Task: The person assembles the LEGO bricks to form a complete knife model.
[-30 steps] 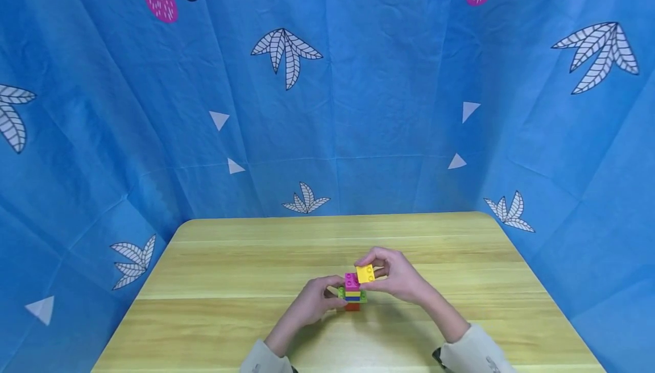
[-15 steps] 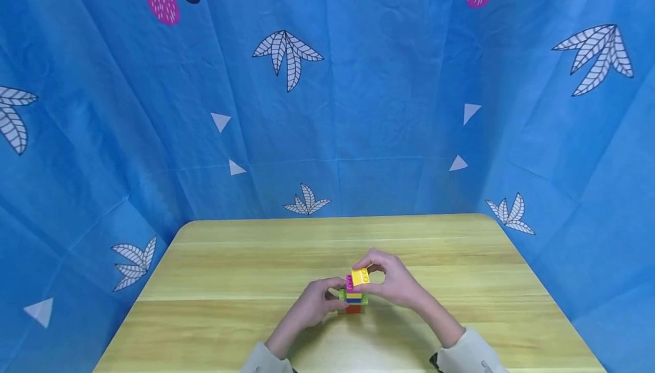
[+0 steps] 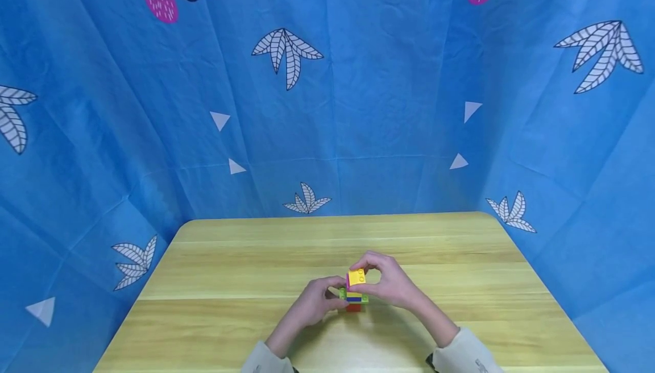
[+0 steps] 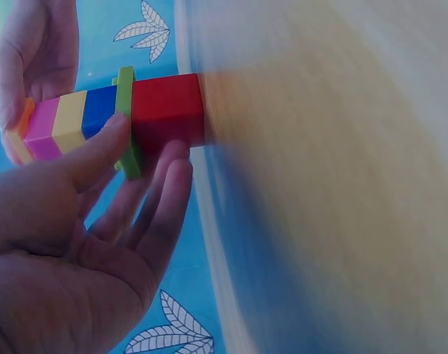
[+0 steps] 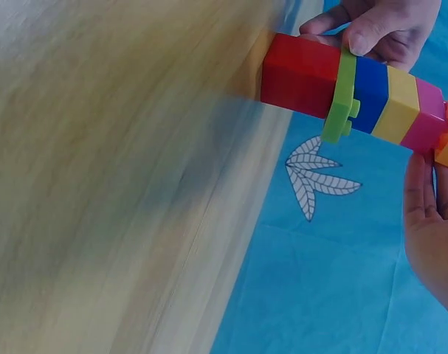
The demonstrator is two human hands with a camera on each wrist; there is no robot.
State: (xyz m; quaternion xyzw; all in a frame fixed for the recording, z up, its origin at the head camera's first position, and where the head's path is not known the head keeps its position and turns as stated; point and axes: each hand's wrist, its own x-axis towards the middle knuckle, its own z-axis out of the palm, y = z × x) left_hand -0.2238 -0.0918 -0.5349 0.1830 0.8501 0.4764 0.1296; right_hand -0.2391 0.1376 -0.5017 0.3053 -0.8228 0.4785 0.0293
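Note:
A stack of toy building bricks stands on the table. From the bottom it runs red brick (image 5: 301, 76), wider green plate (image 5: 340, 96), blue brick (image 5: 370, 94), yellow brick (image 5: 397, 105), pink brick (image 5: 424, 114). My left hand (image 3: 317, 303) holds the stack from the left, its thumb on the blue brick and green plate. My right hand (image 3: 391, 283) pinches another yellow brick (image 3: 356, 276), orange-looking in the wrist views, between thumb and fingers at the top of the pink brick. Whether this brick is pressed fully home I cannot tell.
The wooden table (image 3: 230, 282) extends around the stack on every side. Behind it and at both sides hangs a blue curtain (image 3: 378, 106) with leaf prints, close to the table's far edge.
My right hand has moved the yellow brick slightly left and down, from beside the pink brick's top to over it. My left hand stays at the stack.

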